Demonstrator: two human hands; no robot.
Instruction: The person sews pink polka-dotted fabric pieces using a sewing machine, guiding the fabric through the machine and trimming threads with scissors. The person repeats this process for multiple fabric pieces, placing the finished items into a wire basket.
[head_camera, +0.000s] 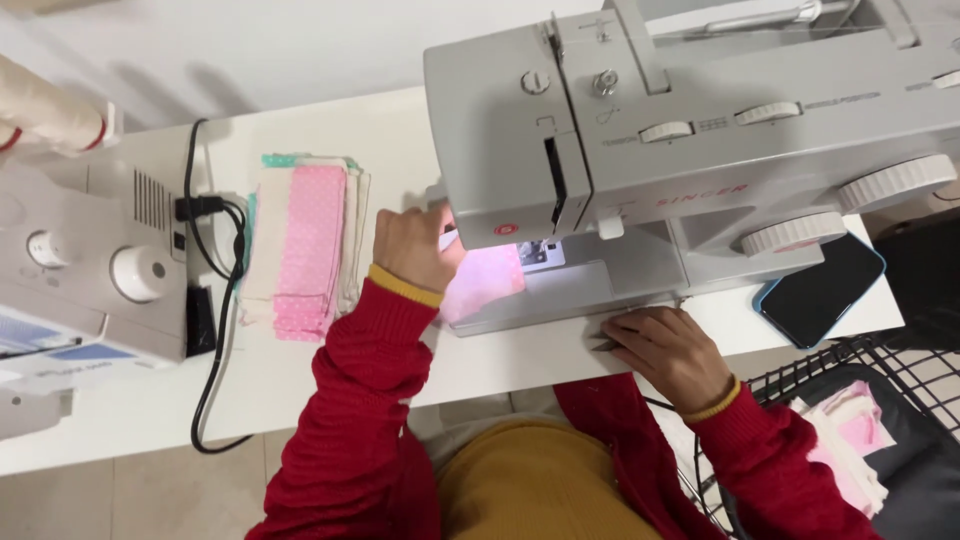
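Left grip (412, 246) presses flat on pink fabric (485, 280) under the sewing machine (690, 140) needle; right grip (668, 345) rests empty on the table (500, 360); stacked pieces (305, 245) lie beside.

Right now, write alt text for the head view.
A person in red sleeves sits at a grey sewing machine, left hand on pink fabric by the needle, right hand on the white table's edge. Folded pink cloths lie stacked to the left.

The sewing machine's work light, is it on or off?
On: the sewing machine casts a bright glow around its needle onto the pink fabric beside the left hand.
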